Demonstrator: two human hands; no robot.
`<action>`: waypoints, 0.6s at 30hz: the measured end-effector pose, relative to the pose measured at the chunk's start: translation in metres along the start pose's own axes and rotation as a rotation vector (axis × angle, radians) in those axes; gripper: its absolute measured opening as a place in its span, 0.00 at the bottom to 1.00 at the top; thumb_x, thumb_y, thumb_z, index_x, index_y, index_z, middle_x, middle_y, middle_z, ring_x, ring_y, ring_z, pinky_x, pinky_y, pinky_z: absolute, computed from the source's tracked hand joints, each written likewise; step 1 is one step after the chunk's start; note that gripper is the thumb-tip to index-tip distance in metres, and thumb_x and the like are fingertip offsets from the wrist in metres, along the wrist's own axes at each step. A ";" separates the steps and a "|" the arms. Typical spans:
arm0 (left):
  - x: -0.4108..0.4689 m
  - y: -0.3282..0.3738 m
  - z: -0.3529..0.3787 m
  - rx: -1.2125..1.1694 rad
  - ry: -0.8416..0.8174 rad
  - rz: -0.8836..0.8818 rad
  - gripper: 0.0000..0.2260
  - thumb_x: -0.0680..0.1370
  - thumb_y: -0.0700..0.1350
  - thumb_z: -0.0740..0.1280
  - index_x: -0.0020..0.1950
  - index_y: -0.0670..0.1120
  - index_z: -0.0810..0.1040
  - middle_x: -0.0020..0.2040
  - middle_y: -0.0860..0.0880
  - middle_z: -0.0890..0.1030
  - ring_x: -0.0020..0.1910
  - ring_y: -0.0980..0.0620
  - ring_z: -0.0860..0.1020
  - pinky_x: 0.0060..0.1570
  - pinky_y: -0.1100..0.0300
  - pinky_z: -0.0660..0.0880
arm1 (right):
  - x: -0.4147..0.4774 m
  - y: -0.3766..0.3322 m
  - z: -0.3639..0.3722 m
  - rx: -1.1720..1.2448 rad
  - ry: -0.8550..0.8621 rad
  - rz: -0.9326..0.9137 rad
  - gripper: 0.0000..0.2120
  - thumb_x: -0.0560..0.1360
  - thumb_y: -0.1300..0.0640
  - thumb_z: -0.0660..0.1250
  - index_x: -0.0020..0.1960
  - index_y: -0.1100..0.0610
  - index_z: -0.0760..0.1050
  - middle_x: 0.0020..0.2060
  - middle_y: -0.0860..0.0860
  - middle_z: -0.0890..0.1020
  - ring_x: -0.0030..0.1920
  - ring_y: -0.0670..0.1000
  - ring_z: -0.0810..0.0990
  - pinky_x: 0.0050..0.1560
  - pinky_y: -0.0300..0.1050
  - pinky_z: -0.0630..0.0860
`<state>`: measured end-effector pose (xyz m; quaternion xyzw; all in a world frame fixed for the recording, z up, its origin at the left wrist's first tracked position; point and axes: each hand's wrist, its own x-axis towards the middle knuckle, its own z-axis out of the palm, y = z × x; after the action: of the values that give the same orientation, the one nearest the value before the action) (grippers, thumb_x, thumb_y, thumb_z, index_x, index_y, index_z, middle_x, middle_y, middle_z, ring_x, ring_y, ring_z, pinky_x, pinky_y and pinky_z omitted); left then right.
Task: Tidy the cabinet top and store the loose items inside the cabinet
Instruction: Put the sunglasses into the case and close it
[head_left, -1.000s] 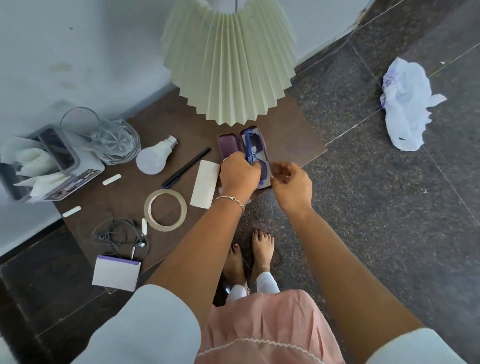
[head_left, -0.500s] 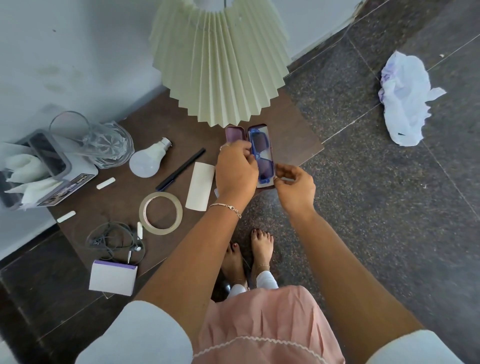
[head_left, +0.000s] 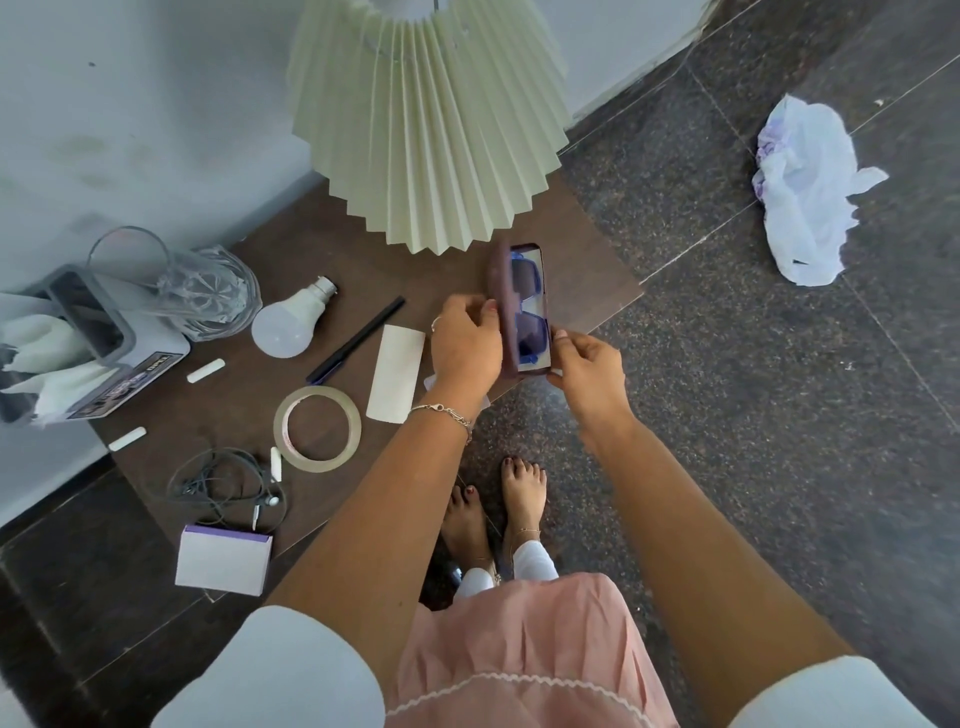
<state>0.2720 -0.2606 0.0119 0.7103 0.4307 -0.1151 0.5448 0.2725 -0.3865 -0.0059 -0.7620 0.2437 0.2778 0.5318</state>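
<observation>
A maroon glasses case (head_left: 503, 291) stands half closed at the right front of the dark wooden cabinet top (head_left: 249, 395), with blue sunglasses (head_left: 527, 317) lying inside it. My left hand (head_left: 465, 345) grips the case's lid from the left. My right hand (head_left: 587, 366) pinches the case's near right corner. Loose on the top lie a white bulb (head_left: 291, 322), a black pen (head_left: 356, 340), a white paper strip (head_left: 397, 371), a roll of clear tape (head_left: 317, 428), tangled earphones (head_left: 223, 486) and a small white box (head_left: 223, 558).
A pleated pale-green lampshade (head_left: 426, 124) hangs over the back of the top. At the left stand a glass jar (head_left: 208, 291) and a grey tissue holder (head_left: 78, 343). Small white chalk-like pieces (head_left: 205, 370) lie about. A crumpled white plastic bag (head_left: 805, 192) lies on the dark floor.
The sunglasses went from my left hand into the case. The lid has swung up from lying flat open to nearly upright, with both hands now on the case.
</observation>
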 end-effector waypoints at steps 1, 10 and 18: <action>-0.001 -0.002 0.003 -0.010 -0.033 -0.023 0.08 0.78 0.46 0.66 0.57 0.47 0.75 0.54 0.47 0.80 0.54 0.45 0.80 0.54 0.47 0.79 | -0.001 -0.001 0.000 0.043 -0.012 0.013 0.13 0.80 0.49 0.61 0.51 0.54 0.82 0.45 0.52 0.86 0.48 0.53 0.84 0.55 0.55 0.80; 0.005 -0.015 0.011 -0.018 -0.110 -0.058 0.11 0.73 0.49 0.71 0.53 0.46 0.80 0.50 0.46 0.84 0.49 0.46 0.82 0.52 0.44 0.79 | -0.011 -0.012 0.003 0.284 -0.106 -0.005 0.12 0.76 0.60 0.69 0.58 0.57 0.73 0.53 0.55 0.83 0.48 0.49 0.82 0.46 0.43 0.82; -0.003 0.004 0.003 -0.479 -0.180 -0.231 0.17 0.77 0.52 0.67 0.58 0.41 0.76 0.46 0.45 0.83 0.40 0.51 0.83 0.41 0.58 0.81 | -0.021 -0.022 0.000 0.371 -0.182 0.000 0.16 0.76 0.62 0.69 0.62 0.60 0.73 0.52 0.56 0.84 0.46 0.50 0.84 0.43 0.40 0.81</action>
<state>0.2739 -0.2650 0.0158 0.4946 0.4736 -0.1339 0.7164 0.2718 -0.3778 0.0235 -0.6225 0.2418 0.2960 0.6830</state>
